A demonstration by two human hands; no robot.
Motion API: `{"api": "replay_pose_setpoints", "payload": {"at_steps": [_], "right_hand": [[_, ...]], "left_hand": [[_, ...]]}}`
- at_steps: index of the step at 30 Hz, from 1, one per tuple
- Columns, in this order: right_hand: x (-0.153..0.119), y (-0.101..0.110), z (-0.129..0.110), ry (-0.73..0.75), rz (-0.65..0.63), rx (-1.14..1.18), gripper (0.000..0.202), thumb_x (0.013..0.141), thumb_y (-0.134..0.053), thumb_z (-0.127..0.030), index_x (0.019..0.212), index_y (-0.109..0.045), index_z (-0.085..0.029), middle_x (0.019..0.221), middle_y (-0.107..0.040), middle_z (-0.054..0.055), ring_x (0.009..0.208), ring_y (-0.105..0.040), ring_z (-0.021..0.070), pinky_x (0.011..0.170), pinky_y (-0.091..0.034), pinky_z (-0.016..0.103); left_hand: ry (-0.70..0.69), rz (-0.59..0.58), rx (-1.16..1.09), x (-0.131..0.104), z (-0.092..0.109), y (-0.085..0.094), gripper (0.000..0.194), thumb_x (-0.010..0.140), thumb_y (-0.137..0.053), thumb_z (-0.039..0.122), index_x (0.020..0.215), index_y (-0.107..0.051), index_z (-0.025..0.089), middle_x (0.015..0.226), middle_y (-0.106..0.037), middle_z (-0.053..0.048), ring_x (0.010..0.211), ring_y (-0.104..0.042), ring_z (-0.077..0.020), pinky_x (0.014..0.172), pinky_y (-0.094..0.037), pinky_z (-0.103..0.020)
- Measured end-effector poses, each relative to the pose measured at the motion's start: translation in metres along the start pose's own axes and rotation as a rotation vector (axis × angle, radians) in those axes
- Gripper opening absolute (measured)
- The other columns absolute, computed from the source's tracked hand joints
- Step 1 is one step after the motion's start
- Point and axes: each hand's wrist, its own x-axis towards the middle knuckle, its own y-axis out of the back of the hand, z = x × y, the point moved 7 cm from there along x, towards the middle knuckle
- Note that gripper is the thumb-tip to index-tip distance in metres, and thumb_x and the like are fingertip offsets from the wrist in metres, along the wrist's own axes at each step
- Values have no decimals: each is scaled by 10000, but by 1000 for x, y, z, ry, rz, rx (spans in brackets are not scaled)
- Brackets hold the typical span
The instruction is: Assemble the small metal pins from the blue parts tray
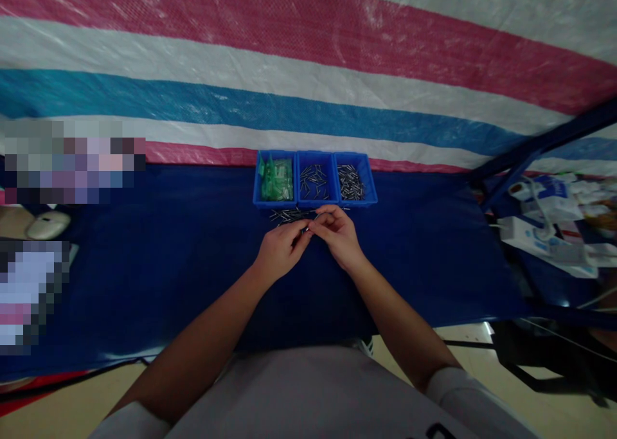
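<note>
My left hand (278,251) and my right hand (341,238) meet over the table, fingertips together. Between them shows a tiny shiny metal piece (305,230), mostly hidden by the fingers. Both hands are closed in a pinch around it. Just beyond my fingers lies a loose pile of thin metal pins (288,215), partly covered by my hands. Behind the pile three blue bins stand side by side: the left bin (274,204) has green and clear plastic bags (278,180), the middle bin (315,202) scattered thin pins (313,177), and the right bin (359,201) a denser heap of short metal pieces (351,183).
A dark blue cover (168,252) spreads over the table. Striped plastic sheeting (289,60) hangs behind it. At the left lies a computer mouse (47,225) near blurred-out patches. A white power strip (544,243) and cables lie right of a blue frame post (511,179).
</note>
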Motion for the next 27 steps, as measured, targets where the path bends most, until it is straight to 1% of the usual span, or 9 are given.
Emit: {"api": "replay_pose_setpoints", "payload": {"at_steps": [4,6,8,11,16,19,22,27], "right_hand": [[1,2,3,-28,31,-6,396,614,-863,-390,849,-592,-222,674,-670,-56,619,-646,101,660,-538,246],[1,2,4,-46,37,-25,381,606,-866,-406,800,-603,-210,692,-688,-36,633,-658,110,675,-553,262],[0,2,4,-57,31,-45,356,611,-864,-408,767,-622,-199,692,-697,-22,636,-662,115,683,-560,272],[0,1,2,-66,11,-56,325,627,-856,-413,766,-658,-195,681,-701,-12,631,-662,119,677,-563,279],[0,-2,-5,-12,-44,-105,291,666,-830,-433,729,-673,-195,633,-687,-13,589,-639,113,630,-544,267],[-1,-2,-8,16,-44,-122,287,684,-815,-447,731,-681,-198,622,-681,-16,562,-625,110,604,-536,266],[-1,0,-8,8,-22,-137,279,691,-811,-449,727,-691,-200,632,-687,-12,556,-621,114,605,-541,277],[0,3,-5,-22,-8,-177,315,712,-783,-498,715,-688,-198,622,-677,-5,528,-598,114,562,-515,268]], "left_hand": [[30,-8,0,1,-1,1,236,961,-488,283,1088,-655,174,967,-745,-72,829,-701,-161,785,-547,-284],[53,-14,-11,2,-2,2,233,971,-461,274,1068,-649,178,956,-742,-63,833,-697,-154,778,-541,-272],[77,-19,-28,2,-3,3,225,976,-443,269,1019,-642,176,888,-733,-48,777,-685,-142,733,-529,-254],[105,-8,-59,3,-5,7,232,981,-425,272,935,-629,172,788,-704,-27,684,-650,-125,661,-499,-237],[131,11,-93,2,-9,8,288,991,-412,293,827,-617,174,692,-657,-6,613,-604,-108,609,-461,-223],[144,37,-116,1,-11,8,236,979,-450,297,878,-625,176,707,-655,2,603,-591,-98,601,-456,-214],[157,51,-151,0,-13,7,174,962,-496,299,959,-624,182,761,-670,2,620,-599,-92,611,-463,-206],[160,47,-161,0,-13,6,165,956,-508,299,984,-623,185,792,-683,-5,608,-598,-89,594,-460,-201]]}}
